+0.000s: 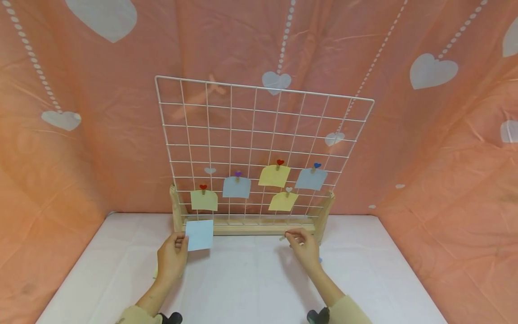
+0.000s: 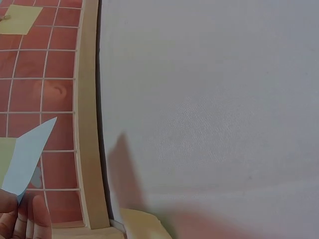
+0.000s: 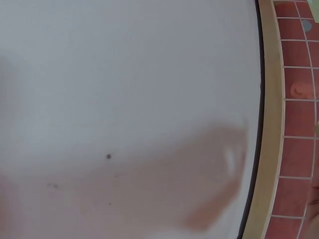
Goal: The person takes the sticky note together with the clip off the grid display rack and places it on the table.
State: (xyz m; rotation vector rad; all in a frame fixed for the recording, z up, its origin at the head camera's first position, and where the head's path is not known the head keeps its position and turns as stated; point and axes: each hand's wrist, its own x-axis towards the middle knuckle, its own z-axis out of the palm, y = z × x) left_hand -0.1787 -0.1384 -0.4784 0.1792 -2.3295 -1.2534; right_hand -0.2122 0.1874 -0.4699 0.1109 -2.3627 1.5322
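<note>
My left hand [image 1: 173,256] pinches a light blue paper note [image 1: 200,235] by its left edge, in front of the rack's lower left. The same blue note [image 2: 33,154] tilts up from my fingers in the left wrist view. My right hand [image 1: 304,246] pinches a small wooden clip [image 1: 282,238] between thumb and fingertips, close to the rack's base. Behind both hands a white wire grid [image 1: 243,135] leans upright in a wooden stand [image 1: 247,230]. Clips with coloured hearts hold several notes on it, among them a yellow note [image 1: 274,176] and a blue note [image 1: 236,187].
A white tablecloth [image 1: 247,279] covers the table under my hands. Pale yellow paper [image 1: 155,272] peeks out beside my left wrist, and a small blue piece [image 1: 320,259] beside my right wrist. Orange curtain [image 1: 133,135] with hearts surrounds the back and sides.
</note>
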